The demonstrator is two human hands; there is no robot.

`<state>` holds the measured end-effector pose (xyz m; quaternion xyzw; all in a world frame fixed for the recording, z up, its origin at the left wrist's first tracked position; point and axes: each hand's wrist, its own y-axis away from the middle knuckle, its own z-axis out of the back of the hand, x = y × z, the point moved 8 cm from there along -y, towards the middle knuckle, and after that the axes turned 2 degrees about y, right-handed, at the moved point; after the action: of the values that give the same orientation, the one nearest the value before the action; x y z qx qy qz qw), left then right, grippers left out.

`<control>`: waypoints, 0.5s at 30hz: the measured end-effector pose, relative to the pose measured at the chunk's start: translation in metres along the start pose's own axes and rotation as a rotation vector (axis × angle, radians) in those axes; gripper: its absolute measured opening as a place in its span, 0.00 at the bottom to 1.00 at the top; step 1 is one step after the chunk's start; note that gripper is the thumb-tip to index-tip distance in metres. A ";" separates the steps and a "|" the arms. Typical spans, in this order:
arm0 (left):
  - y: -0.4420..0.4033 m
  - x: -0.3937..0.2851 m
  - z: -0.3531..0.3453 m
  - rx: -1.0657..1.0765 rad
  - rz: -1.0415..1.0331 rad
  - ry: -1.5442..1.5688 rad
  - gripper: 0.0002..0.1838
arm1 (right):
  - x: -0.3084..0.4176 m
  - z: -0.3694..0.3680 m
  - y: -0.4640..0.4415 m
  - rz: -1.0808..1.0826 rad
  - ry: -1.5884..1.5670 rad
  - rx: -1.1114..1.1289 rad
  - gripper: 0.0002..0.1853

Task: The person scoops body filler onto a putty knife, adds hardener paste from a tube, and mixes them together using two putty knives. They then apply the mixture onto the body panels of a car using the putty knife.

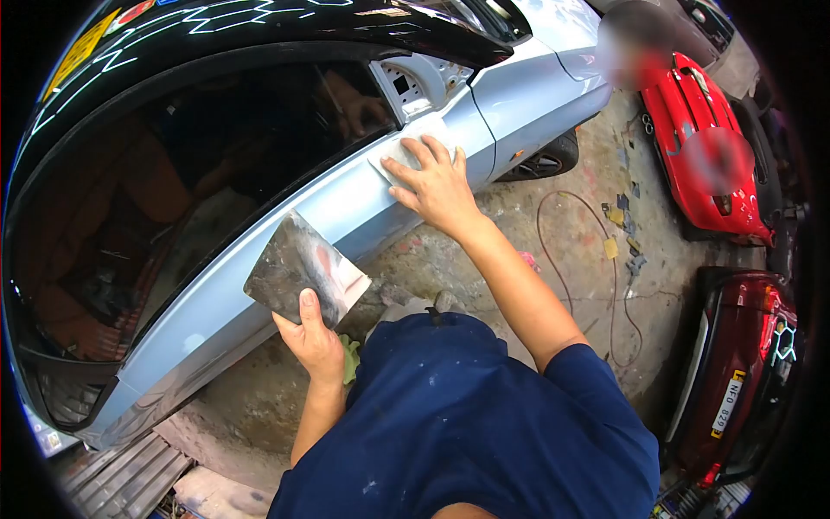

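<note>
Two bare hands work beside a pale-blue car [346, 203]; the left hand [313, 344] grips a dark, smeared board [290, 268], tilted near the door; the right hand [437, 188] spreads its fingers over a pale patch [394, 151] below the window [216, 190]; whether it grasps anything, I cannot tell

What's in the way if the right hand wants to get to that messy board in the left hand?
Nothing that I can see: between the right hand and the board in the left hand, the picture shows only the pale blue door behind.
</note>
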<state>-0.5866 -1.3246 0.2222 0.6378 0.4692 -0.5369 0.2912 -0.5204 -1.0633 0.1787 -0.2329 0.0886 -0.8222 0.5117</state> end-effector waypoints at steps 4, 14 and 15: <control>-0.004 0.002 -0.001 0.017 0.026 0.014 0.21 | 0.001 -0.002 -0.002 0.004 0.055 0.095 0.25; -0.002 0.021 -0.006 -0.065 0.203 0.214 0.19 | 0.006 0.042 0.006 -0.050 -0.137 0.465 0.23; -0.001 0.025 -0.007 -0.082 0.253 0.250 0.19 | 0.009 0.056 0.012 -0.032 -0.317 0.415 0.25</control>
<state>-0.5849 -1.3116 0.2001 0.7412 0.4392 -0.3929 0.3216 -0.4875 -1.0718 0.2262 -0.2505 -0.1668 -0.7840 0.5430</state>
